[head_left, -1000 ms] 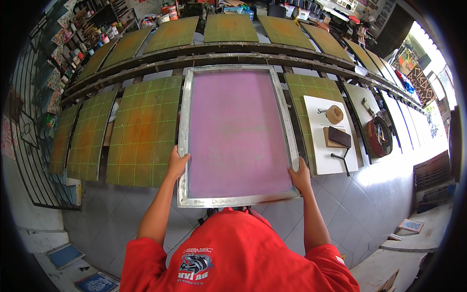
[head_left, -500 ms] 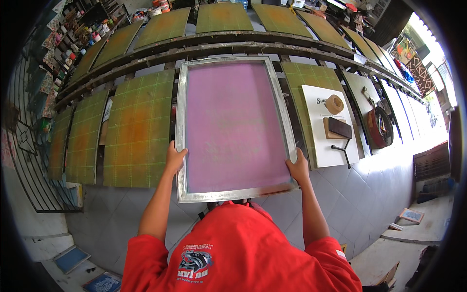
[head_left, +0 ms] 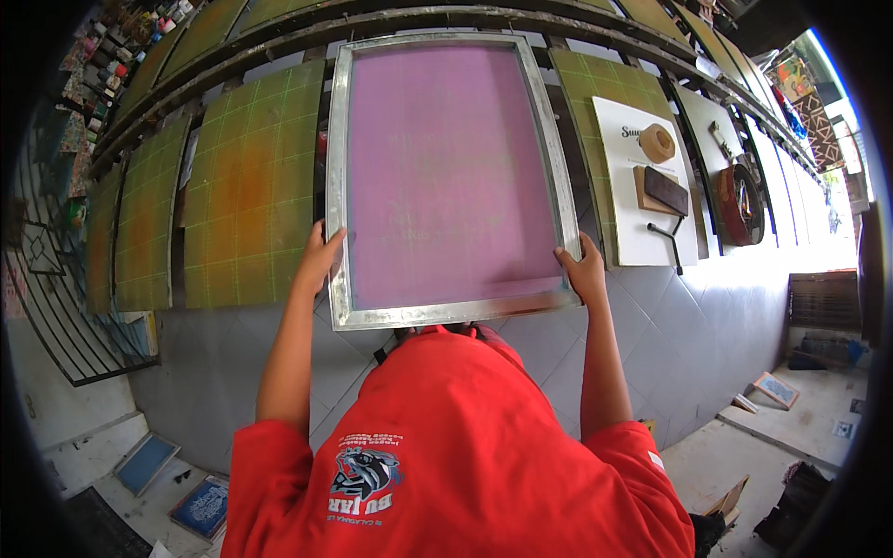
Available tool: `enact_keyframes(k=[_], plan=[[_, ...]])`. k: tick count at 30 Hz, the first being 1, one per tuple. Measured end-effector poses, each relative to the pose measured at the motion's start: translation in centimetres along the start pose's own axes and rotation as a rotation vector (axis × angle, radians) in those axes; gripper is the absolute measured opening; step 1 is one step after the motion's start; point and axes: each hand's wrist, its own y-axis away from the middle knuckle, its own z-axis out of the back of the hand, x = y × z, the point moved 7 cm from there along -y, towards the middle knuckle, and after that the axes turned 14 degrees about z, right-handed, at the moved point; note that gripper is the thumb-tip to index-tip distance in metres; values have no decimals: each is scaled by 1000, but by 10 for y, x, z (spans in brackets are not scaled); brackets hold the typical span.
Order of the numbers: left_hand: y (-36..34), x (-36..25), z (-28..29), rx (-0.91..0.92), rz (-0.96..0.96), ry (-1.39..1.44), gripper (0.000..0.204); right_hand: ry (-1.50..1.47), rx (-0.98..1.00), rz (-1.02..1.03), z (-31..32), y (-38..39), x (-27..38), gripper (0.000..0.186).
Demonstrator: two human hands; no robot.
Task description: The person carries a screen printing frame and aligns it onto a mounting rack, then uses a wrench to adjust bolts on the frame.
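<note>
Both left hand (head_left: pixel 319 257) and right hand (head_left: pixel 585 270), each grip clamped on a metal side rail (head_left: pixel 337 177), hold the pink screen (head_left: pixel 446 172) between green boards (head_left: pixel 253 186) before the red shirt (head_left: pixel 474 428), so picking it up looks done while setting it down appears not yet done.

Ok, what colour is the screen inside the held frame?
The screen is pinkish purple with faint greenish marks, shown best in the head view.

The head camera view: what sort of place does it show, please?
Probably a screen printing workshop: a rectangular silver metal frame with pinkish purple mesh, rows of flat green and orange rectangular boards, and a blue framed panel at lower left suggest it.
</note>
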Motion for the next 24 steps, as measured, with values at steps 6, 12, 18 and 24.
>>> enact_keyframes(k=[6, 12, 18, 24], plan=[[35, 45, -3, 85, 26, 112, 46, 35, 33, 82, 2, 10, -5, 67], [40, 36, -13, 113, 6, 169, 38, 49, -6, 73, 2, 8, -14, 62], [40, 37, -23, 107, 2, 220, 38, 9, -4, 60, 11, 7, -12, 60], [41, 38, -22, 79, -2, 200, 36, -11, -27, 77, 13, 7, -11, 59]])
